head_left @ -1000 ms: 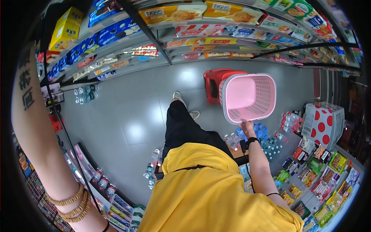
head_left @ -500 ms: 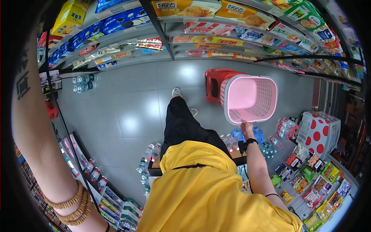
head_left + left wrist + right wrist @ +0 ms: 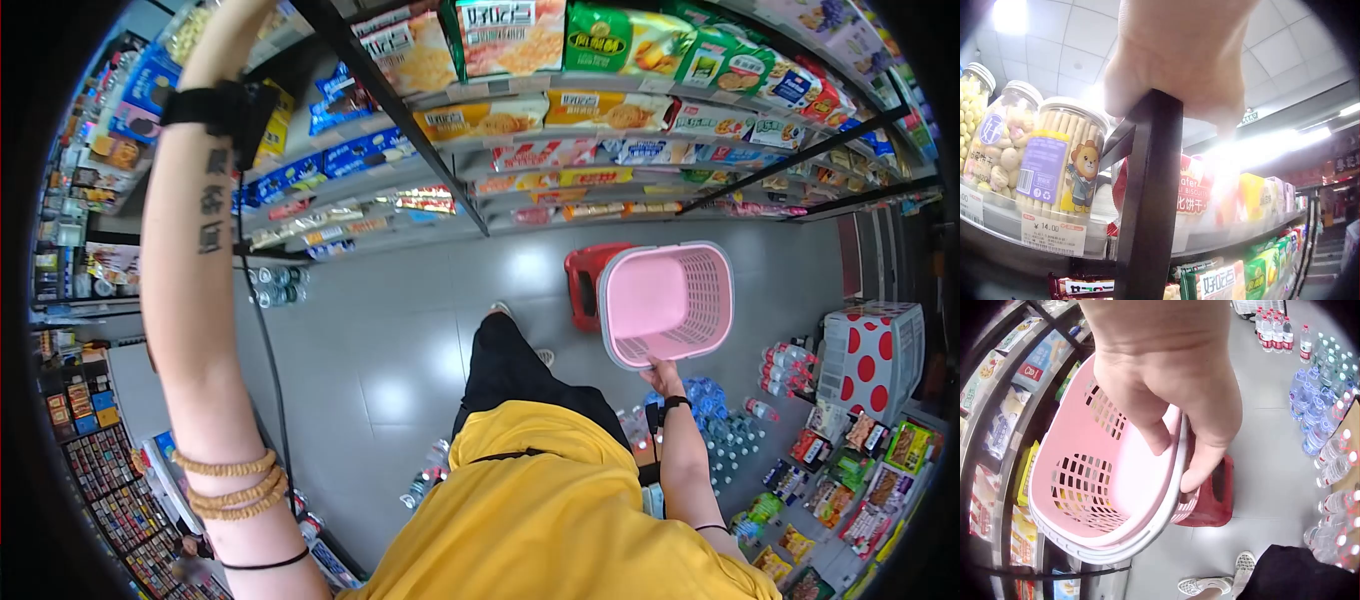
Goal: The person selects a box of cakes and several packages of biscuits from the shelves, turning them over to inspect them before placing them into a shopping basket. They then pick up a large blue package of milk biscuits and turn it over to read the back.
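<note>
My right hand [image 3: 1166, 387] grips the near rim of a pink plastic basket [image 3: 1072, 506], thumb inside and fingers outside, with its grey handle lying along the rim. In the head view the basket [image 3: 670, 300], held by my right hand [image 3: 662, 377], overlaps a red plastic stool [image 3: 585, 285]. My left arm reaches up to the shelves, its hand beyond the head view's top edge. In the left wrist view my left hand [image 3: 1179, 69] is at the top of a black shelf post [image 3: 1150, 200]; its fingers are mostly hidden. Beside the post stand a jar of biscuit sticks [image 3: 1060, 162] and other biscuit jars [image 3: 1004, 137].
Shelves of packaged biscuits [image 3: 500, 118] run across the front. Bottled water [image 3: 1316, 419] stands on the floor to the right, near a display of snack packets [image 3: 850, 470] and a red-dotted white crate [image 3: 870, 355]. A cable [image 3: 265, 340] hangs along my left arm.
My left arm has swung inward and extended up toward the top shelf, and its wrist strap now shows. The view has tilted upward. My right hand keeps its grip on the basket.
</note>
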`<state>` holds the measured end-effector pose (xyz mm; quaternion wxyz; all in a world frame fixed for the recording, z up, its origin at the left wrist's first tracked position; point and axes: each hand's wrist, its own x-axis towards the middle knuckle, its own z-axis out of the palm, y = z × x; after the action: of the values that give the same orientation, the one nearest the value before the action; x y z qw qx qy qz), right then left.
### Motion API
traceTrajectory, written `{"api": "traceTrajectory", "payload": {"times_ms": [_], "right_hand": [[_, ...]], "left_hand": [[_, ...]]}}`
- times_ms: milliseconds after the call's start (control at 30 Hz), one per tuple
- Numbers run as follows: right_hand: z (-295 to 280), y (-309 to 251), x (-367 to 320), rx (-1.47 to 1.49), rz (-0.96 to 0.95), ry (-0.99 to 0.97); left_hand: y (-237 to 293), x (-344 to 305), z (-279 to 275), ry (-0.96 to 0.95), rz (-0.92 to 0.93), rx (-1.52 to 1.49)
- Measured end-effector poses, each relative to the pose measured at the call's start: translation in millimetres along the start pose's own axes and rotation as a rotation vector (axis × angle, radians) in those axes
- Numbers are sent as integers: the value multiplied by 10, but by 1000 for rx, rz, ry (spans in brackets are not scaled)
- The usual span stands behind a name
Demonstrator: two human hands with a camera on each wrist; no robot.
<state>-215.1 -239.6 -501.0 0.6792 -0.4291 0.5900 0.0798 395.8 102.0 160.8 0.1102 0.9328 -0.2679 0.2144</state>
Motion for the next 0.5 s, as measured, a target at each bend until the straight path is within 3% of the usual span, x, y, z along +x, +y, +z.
{"api": "traceTrajectory", "payload": {"times_ms": [133,233,500], "right_hand": [[-35,79,252,24,91,3],[-26,160,296,32,55,21],[28,228,74,113,-69,-30]], "left_hand": [[-57,31,-24,49,73,-6],[-241,111,119,111,176,13],[-249,89,100,108,218,7]]}}
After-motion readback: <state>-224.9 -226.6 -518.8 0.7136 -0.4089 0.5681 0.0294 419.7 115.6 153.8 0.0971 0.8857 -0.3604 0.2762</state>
